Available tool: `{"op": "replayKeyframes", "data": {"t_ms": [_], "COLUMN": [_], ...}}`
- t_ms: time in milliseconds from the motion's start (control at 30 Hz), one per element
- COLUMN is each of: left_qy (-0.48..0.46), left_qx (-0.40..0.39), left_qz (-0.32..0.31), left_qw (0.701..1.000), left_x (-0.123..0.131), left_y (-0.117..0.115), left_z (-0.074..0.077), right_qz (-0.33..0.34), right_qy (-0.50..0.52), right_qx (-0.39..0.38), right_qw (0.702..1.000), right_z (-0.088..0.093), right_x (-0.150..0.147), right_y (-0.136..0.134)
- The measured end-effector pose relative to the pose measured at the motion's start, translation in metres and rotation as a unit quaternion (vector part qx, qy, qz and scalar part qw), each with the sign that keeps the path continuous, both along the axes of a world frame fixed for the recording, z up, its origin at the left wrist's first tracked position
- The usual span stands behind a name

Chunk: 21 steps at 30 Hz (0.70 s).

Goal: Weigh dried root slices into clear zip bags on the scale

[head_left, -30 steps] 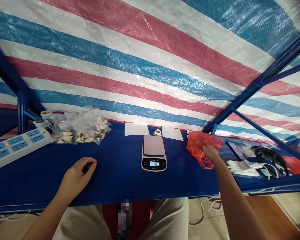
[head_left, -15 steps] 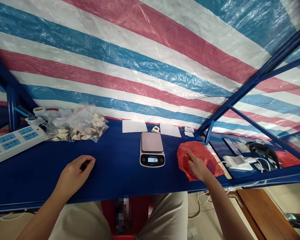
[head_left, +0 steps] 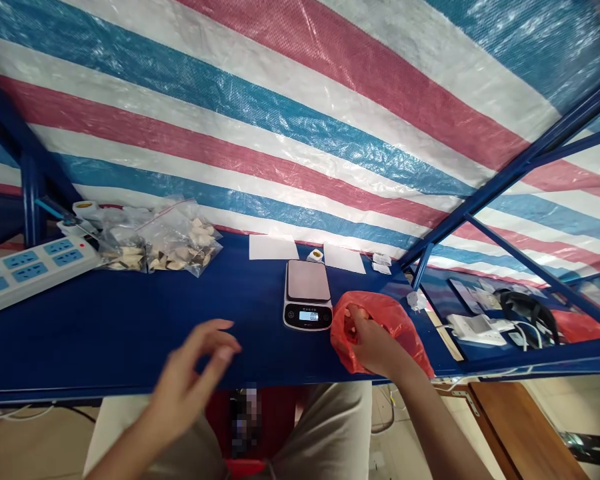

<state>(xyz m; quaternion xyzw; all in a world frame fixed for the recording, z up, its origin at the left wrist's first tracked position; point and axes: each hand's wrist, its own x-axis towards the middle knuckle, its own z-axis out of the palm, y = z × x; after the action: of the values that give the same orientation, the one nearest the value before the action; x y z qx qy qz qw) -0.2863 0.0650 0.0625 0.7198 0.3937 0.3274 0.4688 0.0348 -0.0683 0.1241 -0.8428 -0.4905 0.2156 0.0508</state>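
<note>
My right hand (head_left: 373, 343) grips a red plastic bag (head_left: 397, 323) lying on the blue table (head_left: 105, 327), just right of a small digital scale (head_left: 307, 300) whose display is lit. My left hand (head_left: 193, 377) hovers above the table's front edge, left of the scale, its fingers spread and holding nothing. At the back left lie clear zip bags (head_left: 173, 243) filled with pale pieces.
A white power strip (head_left: 25, 270) lies at the far left. Two white paper sheets (head_left: 273, 247) and a small tape roll (head_left: 315, 255) sit behind the scale. A striped tarp forms the back wall. Chargers, cables and a black headset (head_left: 527, 310) lie on the right shelf.
My right hand has dragged the red bag left, close to the scale. My left hand has lifted off the table, moved right and opened its fingers.
</note>
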Motion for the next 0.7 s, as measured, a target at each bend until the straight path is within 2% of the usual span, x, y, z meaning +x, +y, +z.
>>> {"op": "replayKeyframes", "data": {"t_ms": [67,100,133,200,267,367,467,533,600,700], "left_qy": [0.015,0.039,0.063,0.075,0.040,-0.058,-0.107,-0.083,-0.036,-0.026], "left_qx": [-0.067,-0.086,-0.094,-0.089,-0.121,-0.188,-0.168,-0.157,-0.173,-0.213], "left_qz": [-0.138,-0.178,-0.200,-0.195,-0.194,-0.191,-0.163,-0.154,-0.158,-0.178], "left_qw": [0.988,0.979,0.973,0.974,0.973,0.962,0.966,0.972,0.971,0.960], "left_x": [0.034,0.053,0.071,0.101,0.115,0.107,0.082,0.071,0.073,0.094], "left_y": [-0.033,-0.044,-0.052,-0.057,-0.051,-0.039,-0.031,-0.030,-0.032,-0.042], "left_z": [0.014,0.020,0.025,0.028,0.026,0.021,0.026,0.032,0.033,0.017], "right_qz": [-0.004,-0.006,-0.009,-0.010,-0.001,0.011,0.034,0.063,0.088,0.089], "right_qy": [-0.004,0.002,0.010,0.037,0.063,0.089,0.092,0.104,0.129,0.173], "right_qx": [0.004,0.010,0.018,0.031,0.047,0.051,0.054,0.065,0.064,0.055], "right_qw": [1.000,1.000,1.000,0.999,0.997,0.995,0.994,0.990,0.986,0.979], "right_z": [-0.002,-0.002,-0.003,-0.003,0.001,0.013,0.025,0.028,0.025,0.014], "right_x": [-0.021,-0.031,-0.040,-0.053,-0.061,-0.067,-0.074,-0.079,-0.084,-0.085], "right_y": [0.002,0.002,0.002,0.000,-0.005,-0.019,-0.029,-0.029,-0.024,-0.014]}}
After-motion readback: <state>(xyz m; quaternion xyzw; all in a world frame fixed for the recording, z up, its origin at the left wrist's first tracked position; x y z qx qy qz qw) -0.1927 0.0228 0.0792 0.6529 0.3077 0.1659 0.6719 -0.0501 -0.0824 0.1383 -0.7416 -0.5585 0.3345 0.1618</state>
